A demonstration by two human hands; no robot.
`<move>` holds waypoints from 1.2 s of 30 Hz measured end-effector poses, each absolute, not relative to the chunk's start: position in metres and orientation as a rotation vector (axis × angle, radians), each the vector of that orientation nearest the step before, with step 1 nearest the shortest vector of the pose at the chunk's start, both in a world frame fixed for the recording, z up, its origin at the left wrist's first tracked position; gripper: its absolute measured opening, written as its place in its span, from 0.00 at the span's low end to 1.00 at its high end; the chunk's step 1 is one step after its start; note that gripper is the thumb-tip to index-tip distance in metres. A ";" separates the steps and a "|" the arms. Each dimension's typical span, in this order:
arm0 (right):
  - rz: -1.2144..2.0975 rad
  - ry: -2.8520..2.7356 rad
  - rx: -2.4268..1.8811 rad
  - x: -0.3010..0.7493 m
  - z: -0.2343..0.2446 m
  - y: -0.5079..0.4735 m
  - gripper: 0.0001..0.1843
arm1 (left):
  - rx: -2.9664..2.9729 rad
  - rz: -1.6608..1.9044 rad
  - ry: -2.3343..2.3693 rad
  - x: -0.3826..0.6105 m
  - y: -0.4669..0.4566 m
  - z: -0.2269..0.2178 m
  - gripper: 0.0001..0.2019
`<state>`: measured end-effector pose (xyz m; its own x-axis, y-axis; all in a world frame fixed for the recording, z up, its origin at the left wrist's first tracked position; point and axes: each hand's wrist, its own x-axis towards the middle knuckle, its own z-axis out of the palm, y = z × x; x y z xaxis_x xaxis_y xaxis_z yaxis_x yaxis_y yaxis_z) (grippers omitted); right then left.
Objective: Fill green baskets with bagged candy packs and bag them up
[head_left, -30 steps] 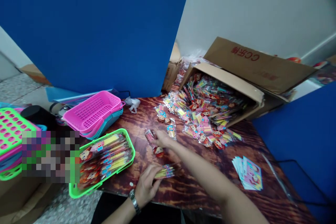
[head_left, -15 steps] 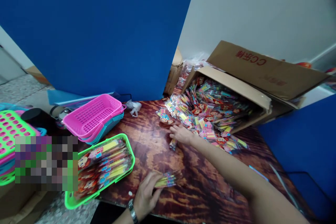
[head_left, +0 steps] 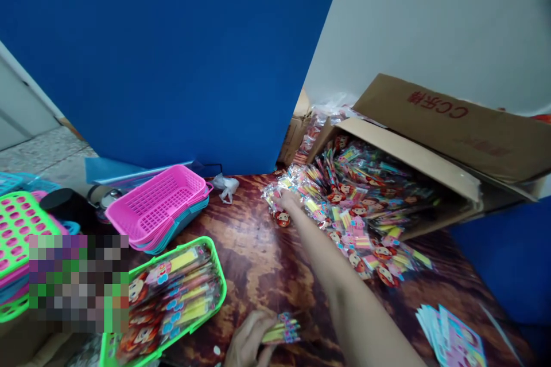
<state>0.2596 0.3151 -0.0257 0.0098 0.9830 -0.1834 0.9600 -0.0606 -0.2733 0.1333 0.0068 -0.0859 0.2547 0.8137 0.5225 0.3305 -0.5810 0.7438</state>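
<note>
My left hand (head_left: 252, 339) is at the table's front edge, its fingers wrapped round a small bundle of clear-wrapped packets (head_left: 282, 330) with yellow sticks and coloured ends. Stretched forward, my right hand (head_left: 287, 199) rests over packets at the left end of a loose heap; its fingers are blurred and partly hidden. Just below it lies a packet with a red-haired cartoon figure (head_left: 282, 218). The heap of similar packets (head_left: 350, 221) spills from a tipped cardboard box (head_left: 413, 146). Left of my left hand, a green basket (head_left: 221, 266) holds a row of such packets.
Nested pink and blue baskets (head_left: 157, 200) stand behind the green one. A crumpled plastic bag (head_left: 226, 186) lies near the blue panel (head_left: 172, 57). Printed cards (head_left: 454, 337) are at the lower right. More baskets (head_left: 26, 229) are stacked at far left.
My right hand has moved forward to the far left end of the heap. My left hand keeps hold of its bundle. The view has shifted, bringing the printed cards into sight.
</note>
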 end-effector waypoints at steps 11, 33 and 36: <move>0.441 -2.454 -1.846 0.278 -0.009 0.303 0.26 | 1.981 1.264 1.048 0.130 0.000 -0.082 0.18; 0.432 -2.433 -2.133 0.388 -0.013 0.152 0.13 | 2.122 1.153 1.105 0.120 -0.004 -0.088 0.12; 0.431 -2.490 -2.116 0.368 -0.015 0.145 0.13 | 2.102 1.147 1.124 0.121 -0.004 -0.087 0.12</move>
